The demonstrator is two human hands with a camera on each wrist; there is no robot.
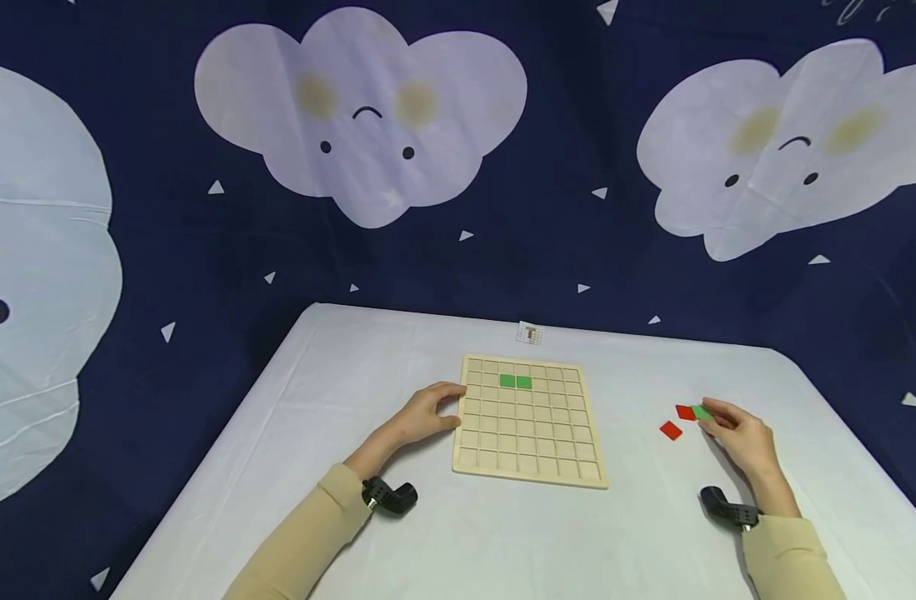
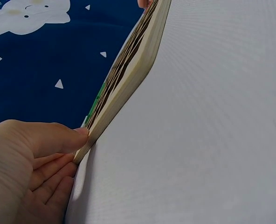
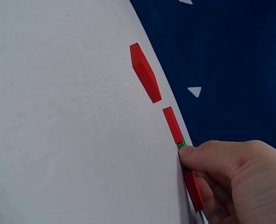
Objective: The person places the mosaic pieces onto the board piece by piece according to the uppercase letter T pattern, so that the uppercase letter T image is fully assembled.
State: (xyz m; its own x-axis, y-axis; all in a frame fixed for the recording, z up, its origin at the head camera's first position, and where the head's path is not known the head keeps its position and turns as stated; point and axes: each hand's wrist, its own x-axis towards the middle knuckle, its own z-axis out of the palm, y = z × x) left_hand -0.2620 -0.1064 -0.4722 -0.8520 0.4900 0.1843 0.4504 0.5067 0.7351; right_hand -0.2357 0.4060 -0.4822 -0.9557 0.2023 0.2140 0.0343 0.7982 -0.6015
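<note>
A wooden grid board (image 1: 528,479) lies on the table, with two green square tiles (image 1: 516,382) side by side in its second row. My left hand (image 1: 427,412) rests at the board's left edge, thumb and fingers spread apart along it. In the left wrist view the thumb (image 2: 58,137) presses against the board's rim (image 2: 124,88). To the right of the board, my right hand (image 1: 743,437) pinches a green tile (image 1: 700,412) low over the table. One red tile (image 1: 685,412) is right beside it. Another red tile (image 3: 193,189) shows below the thumb in the right wrist view, partly hidden by the fingers.
A separate red tile (image 1: 671,430) lies nearer the front, left of the right hand. Behind the board sits a small pattern card (image 1: 529,333). White cloth covers the table (image 1: 397,550), and a dark blue cloud-print curtain (image 1: 427,267) hangs behind it.
</note>
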